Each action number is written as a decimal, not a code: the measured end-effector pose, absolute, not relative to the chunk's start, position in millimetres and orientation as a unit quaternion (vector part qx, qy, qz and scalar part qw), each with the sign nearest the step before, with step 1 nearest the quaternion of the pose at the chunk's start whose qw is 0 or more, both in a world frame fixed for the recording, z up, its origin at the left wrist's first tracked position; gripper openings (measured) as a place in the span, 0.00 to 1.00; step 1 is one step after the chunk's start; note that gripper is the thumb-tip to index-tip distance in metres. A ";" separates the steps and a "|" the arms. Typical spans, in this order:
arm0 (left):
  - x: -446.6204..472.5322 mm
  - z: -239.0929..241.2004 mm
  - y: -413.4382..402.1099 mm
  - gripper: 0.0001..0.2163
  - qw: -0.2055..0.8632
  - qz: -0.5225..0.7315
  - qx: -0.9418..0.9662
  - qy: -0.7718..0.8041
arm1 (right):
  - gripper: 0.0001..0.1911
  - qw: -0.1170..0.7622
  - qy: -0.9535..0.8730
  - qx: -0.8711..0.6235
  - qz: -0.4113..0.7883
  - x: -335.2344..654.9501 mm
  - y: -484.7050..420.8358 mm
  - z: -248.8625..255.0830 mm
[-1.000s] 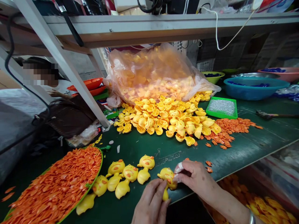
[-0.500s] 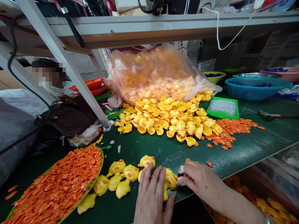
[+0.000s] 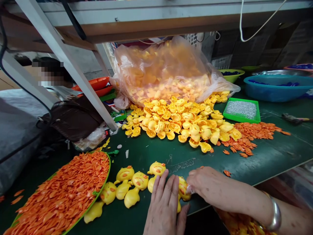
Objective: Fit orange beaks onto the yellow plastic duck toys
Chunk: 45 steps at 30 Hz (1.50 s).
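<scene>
My left hand (image 3: 163, 205) lies flat with its fingers stretched out, beside a yellow plastic duck shell (image 3: 184, 187) at the table's front edge. On the shell's right side, my right hand (image 3: 207, 184) presses with its fingertips pinched together; anything between them is hidden. White wrapping shows on the fingertips. To the left of my hands, several more yellow duck shells with orange beaks (image 3: 140, 180) form a row, faces up. An orange piece (image 3: 227, 173) lies on the table beyond my right wrist.
A green-rimmed tray (image 3: 107, 176) heaped with orange pieces stands at left. Behind are a pile of yellow shells (image 3: 168, 120), a clear bag (image 3: 163, 71), a green tray of silvery bits (image 3: 259, 116) and a blue basin (image 3: 276, 88). A shelf beam (image 3: 156, 21) crosses above.
The view has shifted, so most things sit a little differently. My right hand's fingers have closed in against the duck shell's side. My left hand stays on the same spot.
</scene>
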<state>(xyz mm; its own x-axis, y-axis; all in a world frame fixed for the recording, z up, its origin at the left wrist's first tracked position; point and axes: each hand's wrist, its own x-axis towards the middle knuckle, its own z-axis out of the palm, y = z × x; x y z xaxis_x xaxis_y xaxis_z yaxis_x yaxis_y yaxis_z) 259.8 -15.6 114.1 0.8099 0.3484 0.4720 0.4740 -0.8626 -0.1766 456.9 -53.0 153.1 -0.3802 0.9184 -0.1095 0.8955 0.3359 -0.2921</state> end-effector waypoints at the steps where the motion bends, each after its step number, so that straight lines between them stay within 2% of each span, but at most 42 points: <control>1: 260.4 114.6 -14.5 0.27 0.140 -0.214 -0.943 -0.214 | 0.12 0.043 -0.812 -0.555 0.175 458.1 -50.7 153.1; 7: 262.5 115.9 -16.5 0.27 0.112 -0.192 -0.949 -0.224 | 0.12 0.046 -0.784 -0.576 0.228 458.5 -43.6 154.3; 10: 259.7 112.2 -21.4 0.26 0.114 -0.189 -0.944 -0.244 | 0.15 0.086 -0.759 -0.601 0.233 457.7 -50.4 150.3; 13: 254.9 105.5 -24.4 0.28 0.124 -0.225 -0.927 -0.272 | 0.22 0.196 -0.661 -0.669 0.278 454.9 -65.9 137.5; 16: 253.1 99.8 -28.2 0.31 0.116 -0.270 -0.906 -0.303 | 0.27 0.340 -0.499 -0.684 0.409 443.5 -85.1 125.8; 22: 261.6 102.8 -43.6 0.36 0.023 -0.357 -0.894 -0.270 | 0.26 0.566 -0.238 -0.509 0.603 404.5 -102.4 132.3; 24: 256.9 109.6 -40.5 0.31 0.014 -0.355 -0.877 -0.322 | 0.25 0.599 -0.171 -0.452 0.638 399.6 -100.8 134.4; 27: 241.2 120.5 -25.4 0.18 0.054 -0.300 -0.854 -0.421 | 0.25 0.614 -0.127 -0.442 0.642 400.6 -98.4 133.0; 30: 232.0 124.4 -14.3 0.12 0.044 -0.275 -0.866 -0.416 | 0.23 0.612 -0.141 -0.454 0.633 401.3 -98.5 132.3; 35: 250.3 117.9 -39.2 0.12 0.017 -0.386 -0.823 -0.416 | 0.20 0.617 -0.146 -0.383 0.672 389.9 -97.3 134.9; 39: 244.6 117.8 -56.1 0.17 -0.033 -0.370 -0.857 -0.357 | 0.17 0.605 -0.099 -0.329 0.718 385.0 -93.6 129.1; 42: 210.8 120.2 -40.0 0.17 0.092 -0.354 -0.829 -0.423 | 0.17 0.594 -0.053 -0.345 0.725 388.6 -92.6 126.4; 45: 179.5 118.7 -16.9 0.14 0.172 -0.268 -0.833 -0.452 | 0.18 0.586 -0.052 -0.335 0.736 389.9 -92.9 129.3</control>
